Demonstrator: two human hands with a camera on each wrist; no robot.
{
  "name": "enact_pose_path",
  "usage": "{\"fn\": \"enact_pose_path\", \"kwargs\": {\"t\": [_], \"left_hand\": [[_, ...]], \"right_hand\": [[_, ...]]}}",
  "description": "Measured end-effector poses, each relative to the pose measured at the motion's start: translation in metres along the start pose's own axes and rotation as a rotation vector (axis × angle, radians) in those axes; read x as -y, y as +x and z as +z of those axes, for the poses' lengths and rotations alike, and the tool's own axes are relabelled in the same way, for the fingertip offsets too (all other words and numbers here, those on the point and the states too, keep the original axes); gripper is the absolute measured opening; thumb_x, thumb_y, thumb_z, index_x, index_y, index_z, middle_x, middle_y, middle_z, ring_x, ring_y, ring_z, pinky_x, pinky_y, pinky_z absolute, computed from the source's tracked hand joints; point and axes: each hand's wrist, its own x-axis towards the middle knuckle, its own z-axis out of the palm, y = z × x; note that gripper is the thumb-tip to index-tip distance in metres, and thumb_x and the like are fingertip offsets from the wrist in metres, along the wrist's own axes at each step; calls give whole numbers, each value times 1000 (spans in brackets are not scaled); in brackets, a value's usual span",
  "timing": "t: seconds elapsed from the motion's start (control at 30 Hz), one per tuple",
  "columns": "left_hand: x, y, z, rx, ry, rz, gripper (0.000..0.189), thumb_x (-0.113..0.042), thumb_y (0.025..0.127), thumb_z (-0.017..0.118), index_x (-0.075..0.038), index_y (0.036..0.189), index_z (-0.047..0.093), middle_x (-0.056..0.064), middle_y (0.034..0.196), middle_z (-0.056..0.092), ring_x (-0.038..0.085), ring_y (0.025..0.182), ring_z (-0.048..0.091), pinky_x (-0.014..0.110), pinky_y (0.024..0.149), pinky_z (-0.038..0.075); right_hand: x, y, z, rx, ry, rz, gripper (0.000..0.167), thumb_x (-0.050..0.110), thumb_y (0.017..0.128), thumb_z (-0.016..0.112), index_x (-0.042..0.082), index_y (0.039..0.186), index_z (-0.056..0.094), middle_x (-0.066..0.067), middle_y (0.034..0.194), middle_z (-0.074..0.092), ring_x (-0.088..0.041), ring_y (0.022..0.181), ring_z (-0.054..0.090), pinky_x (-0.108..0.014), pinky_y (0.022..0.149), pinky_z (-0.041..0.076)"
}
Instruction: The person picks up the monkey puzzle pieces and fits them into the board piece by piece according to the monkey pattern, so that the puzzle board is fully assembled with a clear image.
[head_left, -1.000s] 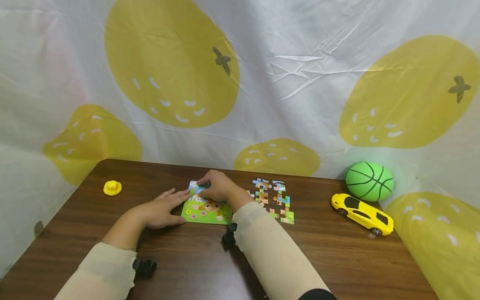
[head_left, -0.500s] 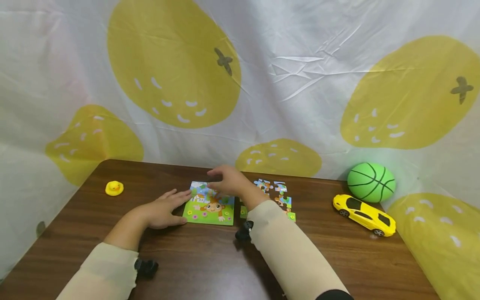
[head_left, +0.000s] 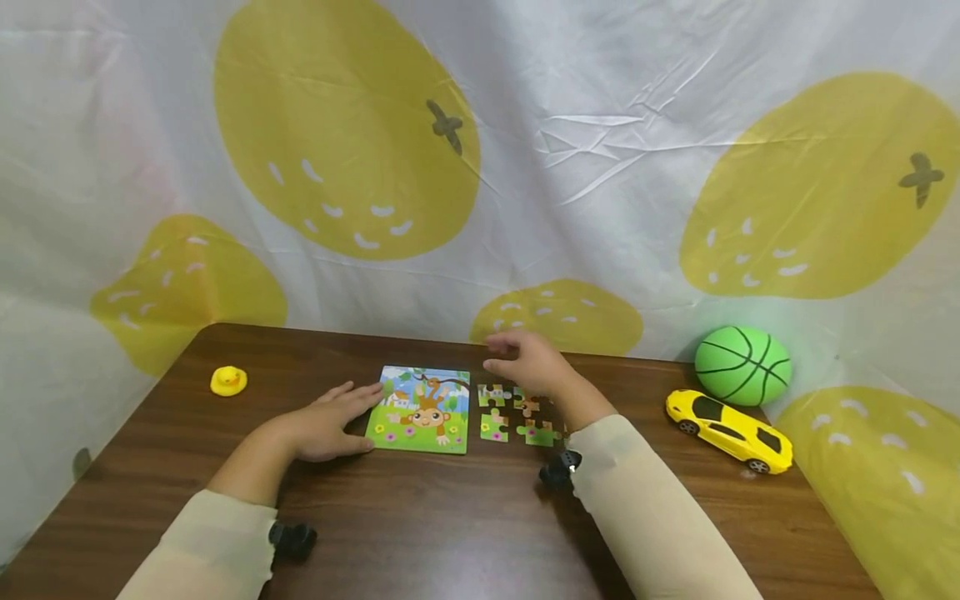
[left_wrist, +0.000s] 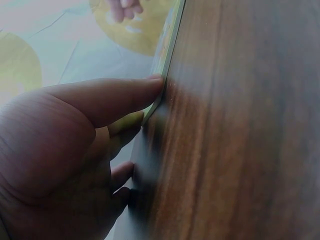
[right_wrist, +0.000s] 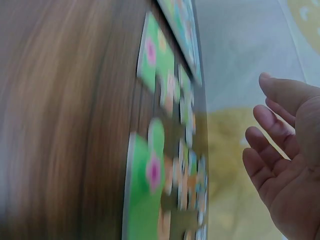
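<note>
A square picture board (head_left: 420,433) with a cartoon monkey lies flat in the middle of the table. My left hand (head_left: 326,423) rests at its left edge, fingers straight, with the thumb touching the board's near left corner in the left wrist view. To the right of the board lie several loose jigsaw pieces (head_left: 538,433), green ones with pink flowers nearest. Above these pieces hovers my right hand (head_left: 534,363), its fingers loosely bent and holding nothing, as the right wrist view (right_wrist: 285,135) of the hand confirms. The hand and forearm hide some pieces.
A yellow rubber duck (head_left: 228,381) sits at the table's far left. At the right stand a yellow toy car (head_left: 727,431) and a green ball (head_left: 742,365) against the wall cloth (head_left: 585,192). The dark wooden table (head_left: 420,533) extends toward me.
My right hand has lifted off the picture board and moved right, over the loose pieces, uncovering the whole monkey picture. The left hand has stayed at the board's left edge.
</note>
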Motion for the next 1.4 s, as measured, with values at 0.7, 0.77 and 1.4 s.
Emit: {"fn": "enact_pose_path", "kwargs": {"t": [0.7, 0.77, 1.4], "left_hand": [[1, 0, 0, 10, 2, -21, 84, -44, 101, 71, -14, 170, 33, 8, 181, 23, 52, 166, 9, 78, 127, 15], [1, 0, 0, 10, 0, -21, 84, -45, 101, 71, -14, 170, 33, 8, 181, 23, 52, 166, 9, 78, 127, 15], [-1, -1, -3, 11, -17, -16, 85, -43, 101, 71, -12, 169, 33, 10, 180, 23, 53, 165, 8, 79, 127, 14]], "right_hand": [[-61, -7, -22, -26, -29, 152, 45, 23, 100, 76, 10, 143, 68, -12, 134, 70, -29, 117, 67, -42, 91, 59], [-63, -7, -23, -17, -34, 156, 45, 23, 100, 77, 10, 142, 69, -13, 133, 71, -29, 116, 67, -42, 92, 59], [-61, -4, -22, 28, -92, 173, 45, 16, 98, 78, 9, 141, 70, -14, 129, 72, -28, 113, 67, -41, 89, 58]]}}
